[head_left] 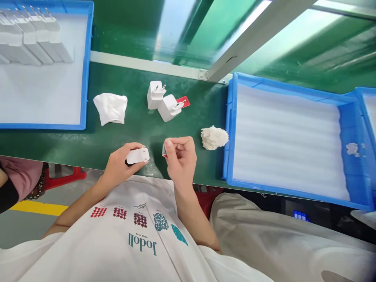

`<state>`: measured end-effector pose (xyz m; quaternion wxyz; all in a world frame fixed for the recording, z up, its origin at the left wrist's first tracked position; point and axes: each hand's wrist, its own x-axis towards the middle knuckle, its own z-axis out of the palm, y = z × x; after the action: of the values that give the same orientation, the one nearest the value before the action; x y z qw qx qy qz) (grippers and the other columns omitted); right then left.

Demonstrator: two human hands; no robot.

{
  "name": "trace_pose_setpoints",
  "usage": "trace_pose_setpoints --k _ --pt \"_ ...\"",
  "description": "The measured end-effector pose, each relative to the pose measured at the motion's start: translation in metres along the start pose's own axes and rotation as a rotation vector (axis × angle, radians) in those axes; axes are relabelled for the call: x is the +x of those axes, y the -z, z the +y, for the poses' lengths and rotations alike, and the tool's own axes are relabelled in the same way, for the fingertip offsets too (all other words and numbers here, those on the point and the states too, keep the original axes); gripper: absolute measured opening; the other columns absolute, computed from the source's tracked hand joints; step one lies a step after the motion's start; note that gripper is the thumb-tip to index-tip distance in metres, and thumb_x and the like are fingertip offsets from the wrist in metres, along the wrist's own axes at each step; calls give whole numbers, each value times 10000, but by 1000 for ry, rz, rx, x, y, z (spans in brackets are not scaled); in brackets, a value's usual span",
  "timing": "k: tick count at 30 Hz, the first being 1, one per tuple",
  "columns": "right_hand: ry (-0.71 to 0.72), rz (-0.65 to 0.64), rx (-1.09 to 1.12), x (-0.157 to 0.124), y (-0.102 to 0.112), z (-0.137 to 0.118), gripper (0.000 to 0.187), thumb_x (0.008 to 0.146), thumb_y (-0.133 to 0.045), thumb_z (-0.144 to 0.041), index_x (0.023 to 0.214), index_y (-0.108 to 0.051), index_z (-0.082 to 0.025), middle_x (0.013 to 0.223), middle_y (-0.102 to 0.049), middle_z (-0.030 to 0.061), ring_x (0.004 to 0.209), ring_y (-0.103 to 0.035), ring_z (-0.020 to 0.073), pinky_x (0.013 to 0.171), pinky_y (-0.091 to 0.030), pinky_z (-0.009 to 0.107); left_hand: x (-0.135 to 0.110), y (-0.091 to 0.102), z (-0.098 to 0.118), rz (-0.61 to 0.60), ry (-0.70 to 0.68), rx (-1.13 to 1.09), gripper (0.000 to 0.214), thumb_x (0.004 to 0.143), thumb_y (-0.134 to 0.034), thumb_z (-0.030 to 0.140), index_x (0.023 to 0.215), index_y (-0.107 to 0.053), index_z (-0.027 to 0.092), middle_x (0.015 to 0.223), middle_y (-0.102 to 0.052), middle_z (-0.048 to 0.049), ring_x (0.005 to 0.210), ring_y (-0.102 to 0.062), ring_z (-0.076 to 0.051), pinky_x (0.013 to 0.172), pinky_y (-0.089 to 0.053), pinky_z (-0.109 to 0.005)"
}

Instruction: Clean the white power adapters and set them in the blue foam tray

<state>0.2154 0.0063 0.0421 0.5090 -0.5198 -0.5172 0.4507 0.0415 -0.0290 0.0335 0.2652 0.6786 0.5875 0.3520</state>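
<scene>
My left hand [119,162] is closed around a white charger plug [138,155], held with its pin end facing up and right. My right hand [182,160] pinches a small thin piece [165,150], grey with a red edge, just right of the charger and apart from it. Beyond my hands, two more white chargers, one upright [154,96] and one tilted [169,108], sit side by side on the green table [135,125]. A red card [185,102] lies partly under the tilted one's pins. A folded white cloth [111,109] rests to the left.
A blue tray [87,78] at the left holds several white chargers [41,39] in a row. Another blue tray [231,129] with a white lining stands at the right, beside a crumpled whitish wad [214,137]. A metal post [252,39] rises behind. People sit on both sides.
</scene>
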Motion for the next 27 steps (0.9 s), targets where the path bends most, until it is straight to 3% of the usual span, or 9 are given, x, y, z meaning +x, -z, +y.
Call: trace_pose_setpoints --k 5,10,16,20,27 --pt "-55 -183 -42 -11 -14 2 215 964 -574 -439 904 -564 -233 675 -598 -44 556 -544 105 543 -470 241 0 0 -1 -16 45 -23 256 861 -720 357 1078 -656 237 954 -770 -4 753 -698 -149 700 -545 -246" --pt "54 -100 -126 12 -31 10 189 967 -556 -411 904 -533 -234 678 -596 -46 596 -576 110 617 -488 249 0 1 -3 -19 34 -11 265 850 -724 362 1068 -648 230 973 -762 -11 777 -698 -158 712 -545 -255" --pt "23 28 -48 12 10 14 231 944 -599 -456 945 -540 -233 658 -572 -59 562 -562 110 576 -499 250 1 5 -3 -74 41 -116 350 841 -722 323 1152 -592 230 1170 -757 -49 945 -735 -183 775 -577 -282" --pt "1 35 -122 8 33 26 243 921 -628 -455 953 -570 -221 635 -528 -72 543 -548 112 566 -484 256 -2 4 0 47 11 -141 314 842 -735 302 1124 -613 237 1202 -755 -67 975 -745 -190 802 -599 -303" --pt "19 -17 -202 5 37 35 273 918 -625 -475 957 -594 -206 634 -506 -66 581 -587 124 572 -468 248 4 8 13 226 -150 -135 283 850 -723 241 1114 -620 225 1219 -747 -85 1181 -693 -227 951 -589 -371"
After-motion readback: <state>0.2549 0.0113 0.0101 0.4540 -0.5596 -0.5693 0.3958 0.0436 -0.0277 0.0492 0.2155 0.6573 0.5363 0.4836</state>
